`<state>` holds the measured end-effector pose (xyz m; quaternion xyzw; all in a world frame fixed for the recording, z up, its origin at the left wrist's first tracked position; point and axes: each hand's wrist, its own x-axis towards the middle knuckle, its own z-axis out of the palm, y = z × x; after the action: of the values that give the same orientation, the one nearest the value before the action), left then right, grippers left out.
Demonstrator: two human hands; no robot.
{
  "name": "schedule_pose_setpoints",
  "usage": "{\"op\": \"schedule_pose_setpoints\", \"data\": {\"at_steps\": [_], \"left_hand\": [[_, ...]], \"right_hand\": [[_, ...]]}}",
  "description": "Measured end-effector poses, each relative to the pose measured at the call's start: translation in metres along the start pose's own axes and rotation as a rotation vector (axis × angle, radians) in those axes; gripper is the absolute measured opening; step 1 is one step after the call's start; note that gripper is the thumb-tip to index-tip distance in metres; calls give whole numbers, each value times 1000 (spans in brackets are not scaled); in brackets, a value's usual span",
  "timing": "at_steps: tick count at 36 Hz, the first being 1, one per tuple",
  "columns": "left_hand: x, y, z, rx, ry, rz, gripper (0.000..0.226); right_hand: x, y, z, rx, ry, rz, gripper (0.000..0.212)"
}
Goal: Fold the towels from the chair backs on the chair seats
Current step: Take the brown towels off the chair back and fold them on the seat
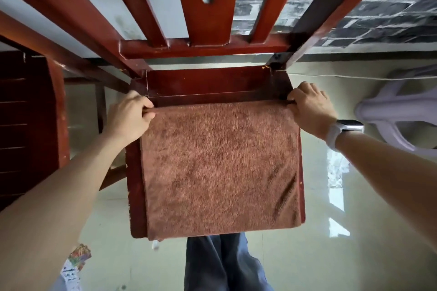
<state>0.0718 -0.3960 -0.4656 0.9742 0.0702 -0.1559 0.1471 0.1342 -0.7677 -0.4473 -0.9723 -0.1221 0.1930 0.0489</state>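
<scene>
Mid-fold on the chair seat (138, 156).
Pinching far corners of brown towel (220, 168) with left hand (130, 117) and right hand (311, 107); next, likely drawing that edge nearward, evenly.

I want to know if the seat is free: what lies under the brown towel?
The brown towel lies on the red wooden chair seat, whose edges show at left, right and back. Whatever is beneath its middle is covered.
</scene>
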Motion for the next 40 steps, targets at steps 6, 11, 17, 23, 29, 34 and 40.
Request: {"op": "schedule_pose_setpoints", "data": {"at_steps": [6, 11, 17, 23, 29, 34, 40], "left_hand": [[4, 8, -22, -12, 229, -74, 12], [4, 21, -39, -13, 362, -95, 24], [-27, 31, -15, 28, 286, -102, 47], [-72, 51, 44, 56, 50, 92, 57], [-81, 42, 71, 121, 23, 31, 60], [-81, 40, 71, 121, 23, 44, 61], [-65, 49, 48, 70, 78, 32, 52]], "right_hand": [[10, -3, -22, 120, 151, 129, 20], [18, -14, -38, 217, 211, 205, 28], [-31, -46, -20, 201, 317, 68, 34], [-82, -86, 38, 111, 59, -236, 50], [-94, -50, 80, -17, 7, -235, 51], [-90, 15, 76, 61, 32, 133, 58], [-68, 38, 45, 197, 106, 320, 54]]}}
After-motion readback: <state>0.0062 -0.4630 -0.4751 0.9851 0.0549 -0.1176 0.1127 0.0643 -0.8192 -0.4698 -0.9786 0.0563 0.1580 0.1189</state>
